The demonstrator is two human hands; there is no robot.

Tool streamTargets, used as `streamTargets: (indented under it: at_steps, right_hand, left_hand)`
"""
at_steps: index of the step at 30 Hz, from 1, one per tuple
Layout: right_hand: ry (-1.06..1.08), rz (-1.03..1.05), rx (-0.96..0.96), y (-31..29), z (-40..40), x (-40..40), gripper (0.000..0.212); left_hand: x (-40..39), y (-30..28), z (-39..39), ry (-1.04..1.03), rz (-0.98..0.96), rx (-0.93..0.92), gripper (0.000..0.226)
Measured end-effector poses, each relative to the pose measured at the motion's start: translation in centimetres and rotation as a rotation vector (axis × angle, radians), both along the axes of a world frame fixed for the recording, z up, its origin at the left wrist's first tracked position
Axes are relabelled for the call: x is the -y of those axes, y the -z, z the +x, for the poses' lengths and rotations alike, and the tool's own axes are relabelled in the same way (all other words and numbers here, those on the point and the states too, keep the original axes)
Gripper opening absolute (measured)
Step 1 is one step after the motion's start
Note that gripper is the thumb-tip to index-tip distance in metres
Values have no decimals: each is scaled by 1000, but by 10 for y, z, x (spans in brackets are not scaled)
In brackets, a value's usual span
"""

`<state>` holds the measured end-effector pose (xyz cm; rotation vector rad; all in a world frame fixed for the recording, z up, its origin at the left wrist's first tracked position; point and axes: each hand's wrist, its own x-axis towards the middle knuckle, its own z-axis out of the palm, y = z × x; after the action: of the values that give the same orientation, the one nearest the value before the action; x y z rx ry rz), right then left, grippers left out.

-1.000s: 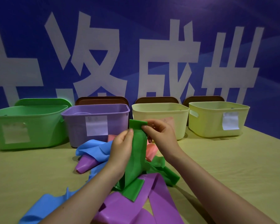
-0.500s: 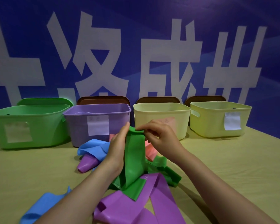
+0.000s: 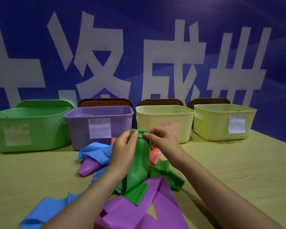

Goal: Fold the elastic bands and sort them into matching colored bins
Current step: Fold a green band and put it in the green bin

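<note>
2 purple band loops (image 3: 139,210) lie nearest on the counter (image 3: 238,171) beside a blue band (image 3: 45,210), and just beyond them the green band (image 3: 139,162) stands lifted from the heap, its lower end trailing on the purple. Since a second ago the left hand (image 3: 124,151) and right hand (image 3: 162,141) have drawn together, so both now pinch the band's top edge side by side, which suggests a fold being closed. Beyond wait 4 bins, with the green bin (image 3: 30,128) for this band far left beside the purple bin (image 3: 101,123).
</note>
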<state>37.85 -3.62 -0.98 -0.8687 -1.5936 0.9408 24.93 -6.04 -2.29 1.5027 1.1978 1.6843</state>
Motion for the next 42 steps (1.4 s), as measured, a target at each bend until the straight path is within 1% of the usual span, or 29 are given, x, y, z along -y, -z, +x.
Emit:
streamTargets:
  at_steps: [5,8,10,12,15,19,21,23,25,29,31,34,37,39,42]
  right_hand:
    - [-31,13,8,-1,0,1,13]
    - [-49,29,-14,-1,-1,3,19]
    - [-54,41,-41,-2,-2,3,20]
    - [-48,25,-73,-2,-4,3,20]
    - [-51,-29,-118,-1,-5,2,20]
    - [-86,-44,-125,0,-5,4,19]
    - [-85,-35,-128,0,-5,3,18]
    - [-61,-17,-127,0,-4,3,17]
    - [-29,1,-118,0,-4,2,15]
    - [13,34,-142,1,-5,2,16]
    - [34,66,-157,1,-5,2,16]
    - [39,121,-121,0,-5,2,18]
    - [15,152,-46,1,-4,3,22]
    - [24,187,35,2,-3,3,27]
    - [93,327,202,4,-1,0,33]
  left_hand:
    - [-4,3,-4,-47,47,-91,27]
    - [-6,3,-7,-90,124,-176,31]
    - [-8,0,-9,-88,171,-193,33]
    - [-8,-1,-9,-66,177,-168,33]
    - [-7,2,-9,-25,108,-85,27]
    - [-3,0,-4,44,-22,93,26]
    - [-4,-2,-4,46,-79,188,27]
    - [-5,-3,-4,61,-126,242,25]
    - [-4,-3,-3,83,-141,256,23]
    - [-2,-2,-2,147,-165,225,18]
    - [-3,-1,-2,149,-181,225,19]
    - [-4,1,-2,167,-198,240,18]
    - [-3,-1,-2,177,-242,272,18]
    - [-3,-3,-3,191,-279,320,22]
    - [-3,-3,-4,189,-318,384,25]
